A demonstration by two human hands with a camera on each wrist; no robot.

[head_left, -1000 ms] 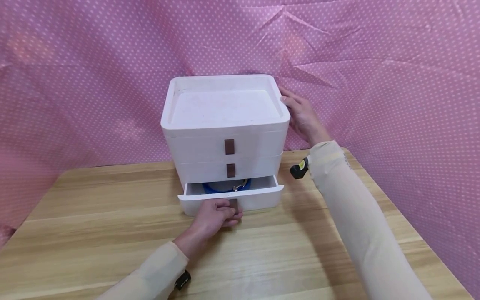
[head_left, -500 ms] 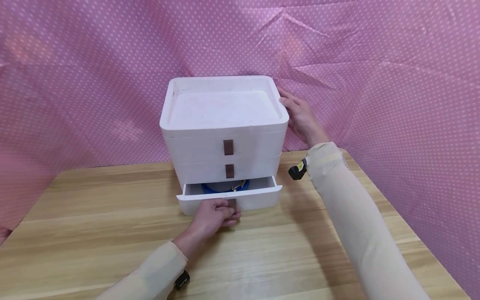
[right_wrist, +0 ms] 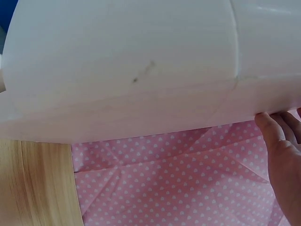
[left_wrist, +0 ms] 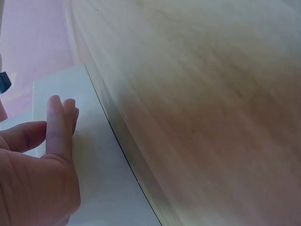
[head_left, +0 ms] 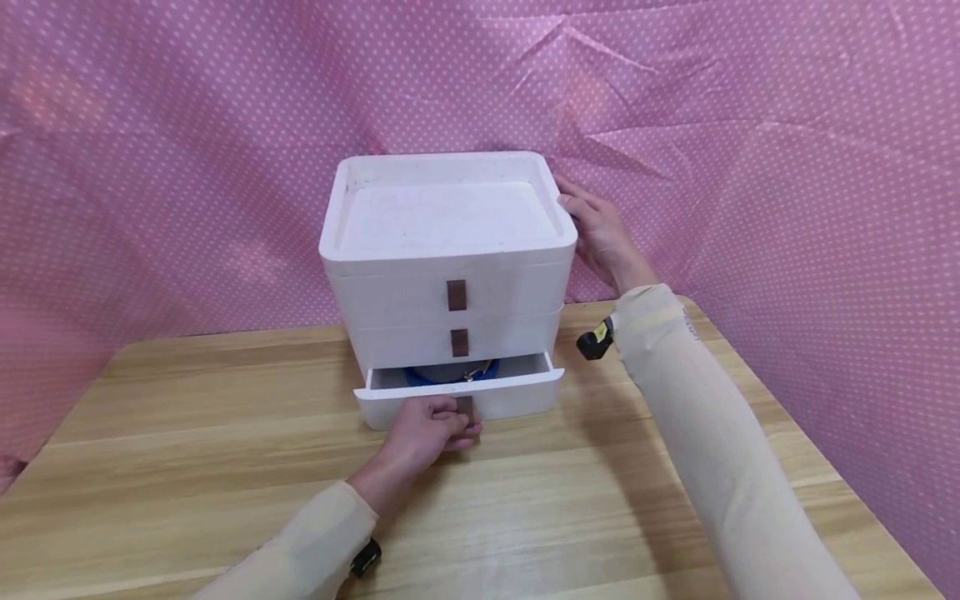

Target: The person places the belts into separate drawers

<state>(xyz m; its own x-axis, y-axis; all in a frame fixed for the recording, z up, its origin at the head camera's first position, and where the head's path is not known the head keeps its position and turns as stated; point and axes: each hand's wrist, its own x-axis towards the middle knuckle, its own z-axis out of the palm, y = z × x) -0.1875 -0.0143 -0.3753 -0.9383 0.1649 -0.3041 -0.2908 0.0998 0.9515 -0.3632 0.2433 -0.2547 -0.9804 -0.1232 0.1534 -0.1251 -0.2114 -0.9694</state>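
Note:
A white drawer cabinet point(head_left: 450, 300) with brown pull tabs stands on the table. Its bottom drawer point(head_left: 517, 398) is pulled partway out. My left hand point(head_left: 423, 429) is at the front of that drawer, thumb and fingers pinching its brown pull tab point(head_left: 466, 408). In the left wrist view, the fingers point(left_wrist: 56, 127) lie against the white drawer front and hide the tab. Inside the drawer lies a coiled blue band point(head_left: 450, 379) with a metal clasp, partly hidden. My right hand point(head_left: 603, 233) rests extended fingers against the cabinet's upper right side, seen also in the right wrist view.
A shallow raised rim point(head_left: 450, 254) runs round the cabinet top. The wooden table point(head_left: 187, 433) spreads in front and to both sides. A pink dotted cloth point(head_left: 225, 125) hangs close behind the cabinet and along the right.

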